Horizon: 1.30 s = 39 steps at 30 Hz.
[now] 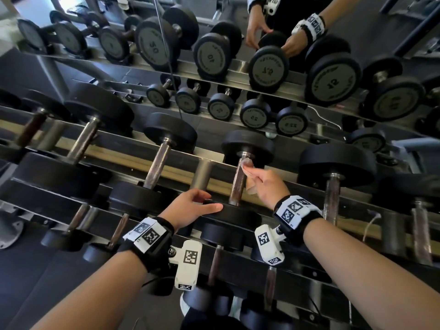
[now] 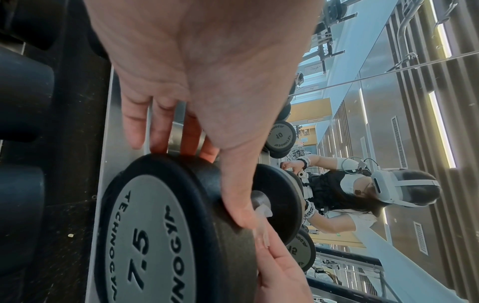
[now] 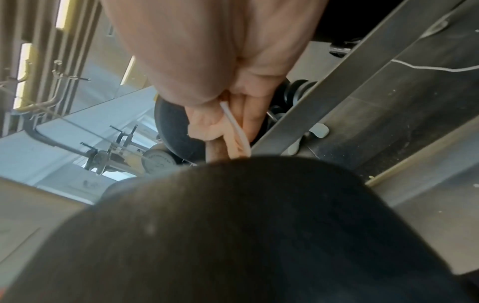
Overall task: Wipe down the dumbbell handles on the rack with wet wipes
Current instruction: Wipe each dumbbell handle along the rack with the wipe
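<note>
The 7.5 dumbbell lies on the rack's top tier, its rusty handle [image 1: 238,184] running between a far head [image 1: 247,144] and a near head [image 1: 235,213]. My left hand [image 1: 204,202] rests on the near head [image 2: 155,235], fingers straight over its back edge and thumb along the rim. My right hand [image 1: 256,173] pinches a crumpled wet wipe [image 1: 250,179] against the handle's upper right side. In the right wrist view the wipe [image 3: 234,125] shows between curled fingers [image 3: 207,127], and the near head [image 3: 259,225] blocks the lower half.
Neighbouring dumbbells flank this one, with handles to the left [image 1: 157,163] and right [image 1: 332,189]. A lower tier [image 1: 215,260] holds smaller dumbbells under my wrists. A mirror [image 1: 269,65] behind the rack reflects the weights and my hands.
</note>
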{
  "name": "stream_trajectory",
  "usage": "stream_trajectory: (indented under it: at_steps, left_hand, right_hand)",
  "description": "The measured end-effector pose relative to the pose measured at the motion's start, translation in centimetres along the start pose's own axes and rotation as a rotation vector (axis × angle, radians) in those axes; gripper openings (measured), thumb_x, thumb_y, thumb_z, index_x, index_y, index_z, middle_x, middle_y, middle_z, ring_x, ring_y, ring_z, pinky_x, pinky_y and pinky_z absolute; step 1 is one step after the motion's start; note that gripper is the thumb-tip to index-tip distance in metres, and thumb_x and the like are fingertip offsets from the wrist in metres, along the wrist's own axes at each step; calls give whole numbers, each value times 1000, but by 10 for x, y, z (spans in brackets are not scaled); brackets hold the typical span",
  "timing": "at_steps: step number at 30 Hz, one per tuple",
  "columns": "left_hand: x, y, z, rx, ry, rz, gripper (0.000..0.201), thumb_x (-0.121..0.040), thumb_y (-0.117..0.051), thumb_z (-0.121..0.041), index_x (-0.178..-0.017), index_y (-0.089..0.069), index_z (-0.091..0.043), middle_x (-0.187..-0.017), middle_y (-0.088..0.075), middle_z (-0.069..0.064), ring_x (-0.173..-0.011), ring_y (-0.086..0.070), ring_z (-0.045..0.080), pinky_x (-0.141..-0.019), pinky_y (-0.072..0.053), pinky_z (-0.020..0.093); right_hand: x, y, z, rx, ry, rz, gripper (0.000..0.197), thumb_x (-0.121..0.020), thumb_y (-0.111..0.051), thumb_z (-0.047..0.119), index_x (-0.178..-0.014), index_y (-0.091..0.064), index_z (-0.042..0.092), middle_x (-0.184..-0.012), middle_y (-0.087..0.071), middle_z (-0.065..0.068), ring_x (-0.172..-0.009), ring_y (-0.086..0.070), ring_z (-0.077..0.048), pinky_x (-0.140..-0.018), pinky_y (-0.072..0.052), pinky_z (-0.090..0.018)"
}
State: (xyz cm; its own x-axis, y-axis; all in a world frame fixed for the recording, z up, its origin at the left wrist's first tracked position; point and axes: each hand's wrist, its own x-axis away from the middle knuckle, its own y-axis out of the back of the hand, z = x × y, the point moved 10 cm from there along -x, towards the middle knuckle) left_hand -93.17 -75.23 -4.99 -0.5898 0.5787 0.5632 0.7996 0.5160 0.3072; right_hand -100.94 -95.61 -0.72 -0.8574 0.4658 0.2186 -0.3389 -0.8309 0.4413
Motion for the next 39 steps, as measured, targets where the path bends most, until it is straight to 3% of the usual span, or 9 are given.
stream_trajectory:
  at_steps: [4,8,13,19,24,29,32,34,39]
  left_hand:
    - [0,0,-1,-10,-4,6,49,-68,-86,-48,-107,-65,-29,-110,-68,-2,-104,-63,12,-100,-50,37]
    - [0,1,-2,-5,0,15,67,-49,-84,-63,-105,-66,-32,-110,-67,-2,-102,-64,13,-98,-51,36]
    - [-3,1,2,0,13,20,76,-40,-81,-72,-105,-66,-34,-108,-68,-7,-102,-64,9,-99,-50,36]
    - [-4,1,0,11,3,33,80,-39,-81,-70,-107,-65,-32,-110,-68,-2,-102,-64,13,-96,-52,35]
    - [-2,0,-2,37,1,31,70,-48,-86,-61,-108,-66,-29,-111,-68,1,-103,-64,15,-96,-52,35]
    - [-1,0,0,28,8,17,67,-50,-85,-61,-106,-67,-29,-111,-69,-1,-104,-64,14,-99,-51,37]
    - [-1,0,1,23,10,12,68,-49,-84,-63,-106,-66,-30,-112,-68,-2,-106,-63,13,-100,-50,37]
    - [-2,0,1,16,9,9,61,-57,-86,-58,-107,-66,-30,-113,-68,-1,-106,-63,13,-100,-50,38]
    - [-2,-1,1,3,1,19,51,-67,-85,-49,-108,-65,-29,-111,-68,-2,-106,-62,14,-102,-49,39]
  right_hand:
    - [20,-14,-18,184,-15,79,35,-102,-49,27,-117,-60,57,-119,-65,9,-114,-58,-11,-109,-35,-26]
    - [29,-15,-16,171,-35,215,38,-97,-56,8,-102,-75,41,-106,-71,18,-103,-64,0,-95,-42,-13]
    - [7,28,14,49,36,-72,32,-94,-56,1,-120,-70,13,-108,-64,9,-95,-59,-5,-76,-31,8]
    - [21,-16,-6,189,92,25,31,-101,-53,17,-123,-68,32,-125,-63,10,-120,-55,-6,-109,-31,-12]
    - [37,-33,-13,291,60,316,27,-100,-56,30,-104,-67,54,-98,-71,17,-97,-65,-4,-92,-45,-19]
    - [13,25,22,13,73,-7,38,-95,-51,-1,-110,-74,25,-102,-67,8,-83,-64,8,-71,-40,3]
    - [9,6,17,29,12,53,28,-99,-52,6,-122,-68,7,-111,-62,1,-103,-60,-8,-87,-43,-5]
    - [17,-7,11,177,39,87,31,-101,-49,11,-124,-68,18,-122,-65,2,-120,-56,-17,-107,-38,-22]
    - [39,-14,-16,261,-26,200,34,-95,-54,15,-102,-75,41,-112,-72,10,-105,-63,-8,-97,-42,-18]
